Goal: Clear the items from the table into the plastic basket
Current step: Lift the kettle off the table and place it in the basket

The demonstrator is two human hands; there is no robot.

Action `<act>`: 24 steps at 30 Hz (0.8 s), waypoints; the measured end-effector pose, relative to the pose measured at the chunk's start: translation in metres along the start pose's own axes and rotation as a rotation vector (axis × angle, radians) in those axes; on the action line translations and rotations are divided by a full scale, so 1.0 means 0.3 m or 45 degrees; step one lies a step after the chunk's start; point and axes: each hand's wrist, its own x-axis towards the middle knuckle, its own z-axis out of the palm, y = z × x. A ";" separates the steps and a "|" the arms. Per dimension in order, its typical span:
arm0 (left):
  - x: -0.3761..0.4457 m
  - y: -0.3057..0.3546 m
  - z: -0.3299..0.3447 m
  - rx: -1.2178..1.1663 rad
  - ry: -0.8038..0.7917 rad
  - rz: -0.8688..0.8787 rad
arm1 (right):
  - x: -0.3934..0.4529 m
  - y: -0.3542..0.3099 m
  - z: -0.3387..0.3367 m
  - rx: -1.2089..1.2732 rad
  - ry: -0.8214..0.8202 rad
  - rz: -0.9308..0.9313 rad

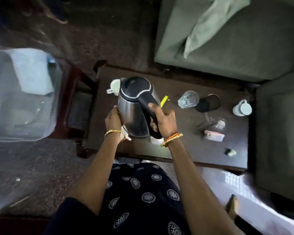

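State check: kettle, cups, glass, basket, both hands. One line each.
Electric kettle: lid closed, lifted, tilted.
Right hand: grips the kettle handle.
Left hand: steadies the kettle body, fingers fairly straight.
White cup: upright, empty, behind the kettle.
Drinking glass: lying on its side on the table.
White mug: tipped on its side.
Plastic basket: on the left, contents blurred.

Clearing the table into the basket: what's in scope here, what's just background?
In scope: kettle held by right hand and left hand, white cup, glass, mug, yellow stick, plastic basket.

Background: sofa, cushion.
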 end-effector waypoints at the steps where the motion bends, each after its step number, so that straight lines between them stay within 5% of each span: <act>1: -0.026 -0.038 0.065 0.031 -0.050 -0.024 | 0.005 0.011 -0.073 0.000 0.062 0.005; 11: -0.252 -0.394 0.580 0.470 -0.507 -0.250 | 0.050 0.036 -0.663 -0.185 0.514 0.157; 24: -0.318 -0.550 0.753 0.536 -0.663 -0.595 | 0.183 -0.004 -0.876 -0.553 0.449 0.246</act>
